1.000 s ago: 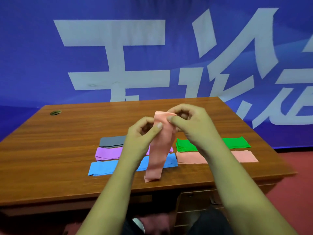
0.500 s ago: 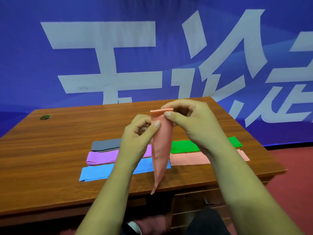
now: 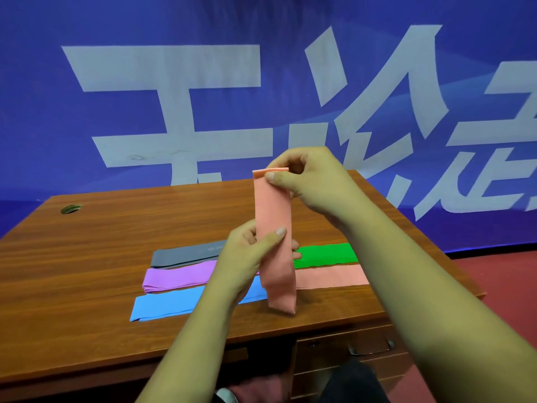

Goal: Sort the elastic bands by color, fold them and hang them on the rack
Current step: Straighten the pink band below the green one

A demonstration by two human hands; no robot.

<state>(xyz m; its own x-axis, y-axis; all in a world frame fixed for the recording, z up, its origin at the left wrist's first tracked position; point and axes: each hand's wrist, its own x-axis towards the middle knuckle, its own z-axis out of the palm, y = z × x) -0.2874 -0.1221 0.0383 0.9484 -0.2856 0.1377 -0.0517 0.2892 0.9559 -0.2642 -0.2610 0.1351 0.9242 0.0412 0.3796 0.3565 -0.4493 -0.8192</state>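
- Right hand point(image 3: 315, 181): raised above the far half of the desk point(image 3: 87, 257), thumb and curled fingers pinching the top fold of a salmon-pink band point(image 3: 274, 257).
- Left hand point(image 3: 248, 255): lower and nearer, thumb pressed across the front of the same band about halfway down, fingers wrapped behind it. A firm grip.
- The salmon-pink band hangs upright between the two hands, doubled over, flat face toward the camera. Its lower end sits over the front part of the desk (cannot tell whether it touches the wood).
- Laid flat on the desk, left group, far to near: grey band point(image 3: 186, 255), purple band point(image 3: 180, 277), blue band point(image 3: 171, 305). They lie side by side and nearly parallel, partly hidden by the left forearm.
- Right group: green band point(image 3: 325, 255), and just in front of it a second pink band point(image 3: 331, 276).
- Cable hole point(image 3: 70, 208) at the desk's far left corner.
- Drawer handle point(image 3: 369, 349) shows below the front edge on the right.
- Blue backdrop point(image 3: 174, 24) with large white characters behind; red floor point(image 3: 508, 286) to the right.
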